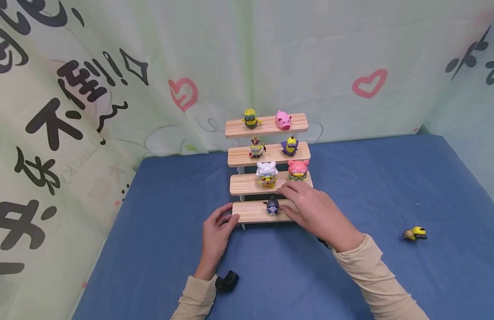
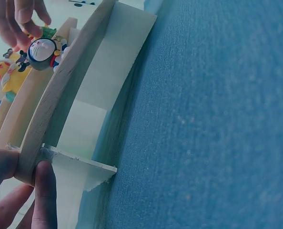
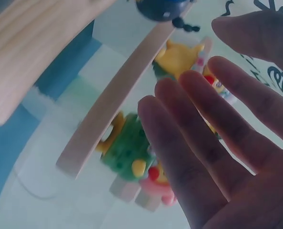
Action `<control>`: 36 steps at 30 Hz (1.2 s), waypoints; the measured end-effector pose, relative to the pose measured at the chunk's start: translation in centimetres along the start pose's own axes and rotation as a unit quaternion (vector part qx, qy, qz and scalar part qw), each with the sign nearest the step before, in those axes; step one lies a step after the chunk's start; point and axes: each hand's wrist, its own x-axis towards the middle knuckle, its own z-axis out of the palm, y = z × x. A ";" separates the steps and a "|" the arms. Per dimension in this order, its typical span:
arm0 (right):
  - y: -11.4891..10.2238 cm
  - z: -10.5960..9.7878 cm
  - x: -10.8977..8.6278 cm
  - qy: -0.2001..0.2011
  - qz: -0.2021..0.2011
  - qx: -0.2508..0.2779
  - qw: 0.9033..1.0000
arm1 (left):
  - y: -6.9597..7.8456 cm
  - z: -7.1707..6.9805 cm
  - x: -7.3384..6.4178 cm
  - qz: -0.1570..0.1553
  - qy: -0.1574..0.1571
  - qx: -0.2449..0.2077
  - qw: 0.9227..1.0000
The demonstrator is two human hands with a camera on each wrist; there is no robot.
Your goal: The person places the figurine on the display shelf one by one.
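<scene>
A four-step wooden display shelf stands on the blue cloth. My left hand grips the left end of its lowest board, and the left wrist view shows thumb and finger pinching that end. On this board sits a small dark-hooded figurine. Close to its right side is my right hand, fingers extended and thumb apart, holding nothing. In the right wrist view a gap separates that hand from the figurine. The right end of the lowest board is hidden behind the right hand in the head view.
Higher boards carry a white-hooded yellow figurine, a pink-hooded one, a crowned one, a purple-caped one, a goggled yellow one and a pink pig. A yellow-and-black figurine lies far right on the cloth.
</scene>
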 end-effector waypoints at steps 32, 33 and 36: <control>3.8 -3.0 -4.2 0.017 0.041 -0.042 0.998 | -0.1 0.0 0.0 0.010 0.000 -0.005 1.000; 3.9 -3.1 -4.3 0.017 0.041 -0.044 0.998 | -0.1 0.0 0.0 0.009 0.000 -0.007 1.000; 4.3 -3.3 -4.7 0.018 0.039 -0.046 0.998 | 0.0 -0.1 0.0 0.004 -0.002 -0.011 1.000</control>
